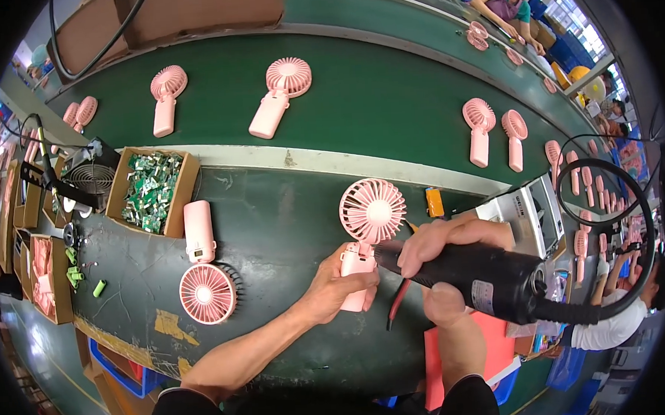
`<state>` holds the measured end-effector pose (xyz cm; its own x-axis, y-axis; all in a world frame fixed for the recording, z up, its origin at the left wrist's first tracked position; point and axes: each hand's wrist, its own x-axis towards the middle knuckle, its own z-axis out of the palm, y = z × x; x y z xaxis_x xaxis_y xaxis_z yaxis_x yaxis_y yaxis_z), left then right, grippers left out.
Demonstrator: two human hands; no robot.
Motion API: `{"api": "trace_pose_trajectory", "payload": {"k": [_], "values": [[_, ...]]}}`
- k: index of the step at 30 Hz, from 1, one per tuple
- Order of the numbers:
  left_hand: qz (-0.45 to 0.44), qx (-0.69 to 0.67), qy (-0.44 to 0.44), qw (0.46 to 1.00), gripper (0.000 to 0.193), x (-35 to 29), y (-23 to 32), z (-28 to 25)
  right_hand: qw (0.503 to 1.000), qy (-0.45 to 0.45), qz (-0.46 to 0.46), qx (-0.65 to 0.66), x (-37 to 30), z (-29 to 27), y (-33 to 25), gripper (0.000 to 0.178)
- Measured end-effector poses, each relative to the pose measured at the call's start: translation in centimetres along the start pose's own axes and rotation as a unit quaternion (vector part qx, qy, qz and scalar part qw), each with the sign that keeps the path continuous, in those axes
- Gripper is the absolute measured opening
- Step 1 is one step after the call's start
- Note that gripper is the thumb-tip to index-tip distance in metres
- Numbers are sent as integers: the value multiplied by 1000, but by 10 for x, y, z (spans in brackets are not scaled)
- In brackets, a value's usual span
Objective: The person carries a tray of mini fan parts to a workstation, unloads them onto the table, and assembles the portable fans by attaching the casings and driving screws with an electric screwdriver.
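Note:
My left hand (329, 286) is closed round the handle of a pink handheld fan (374, 211), its round grille facing up and away from me. My right hand (425, 249) grips a thick black cylindrical power tool (475, 279) with a heavy cord at its rear. The tool's nose reaches the fan's neck; whether it touches is hidden. A second pink fan (208, 293) lies on the bench to the left, its handle pointing away. Beyond the tool lies a small orange block (434, 201). A dark red strip (398, 304) lies below the tool's nose.
A cardboard box of green circuit boards (190, 191) stands back left, near loose green cylinders (99, 288) and a box of pink parts (64, 285). Several pink fans (288, 78) lie on the green conveyor (386, 92). A white-grey machine (537, 210) stands right. Other people work beyond.

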<state>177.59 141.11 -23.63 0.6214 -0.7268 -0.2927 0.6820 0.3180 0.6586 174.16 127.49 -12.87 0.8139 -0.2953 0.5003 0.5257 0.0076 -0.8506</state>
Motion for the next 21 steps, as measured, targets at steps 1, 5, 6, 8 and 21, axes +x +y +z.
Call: {"api": "trace_pose_trajectory", "payload": {"k": [1, 5, 6, 8, 21], "values": [[4, -3, -7, 1000, 37, 0, 0, 0, 1000, -2, 5, 8, 0, 2, -2, 59], [0, -5, -8, 1000, 39, -1, 0, 0, 1000, -1, -13, 7, 5, 3, -1, 55], [0, -3, -10, 1000, 39, -1, 0, 0, 1000, -2, -17, 4, 6, 4, -2, 54], [-1, 0, -13, 1000, 40, -2, 1, 1, 1000, -3, -20, 1, 7, 3, -4, 53], [-29, 37, -16, 999, 35, -3, 9, 7, 999, 22, 10, 21, 14, -12, -11, 57]]}}
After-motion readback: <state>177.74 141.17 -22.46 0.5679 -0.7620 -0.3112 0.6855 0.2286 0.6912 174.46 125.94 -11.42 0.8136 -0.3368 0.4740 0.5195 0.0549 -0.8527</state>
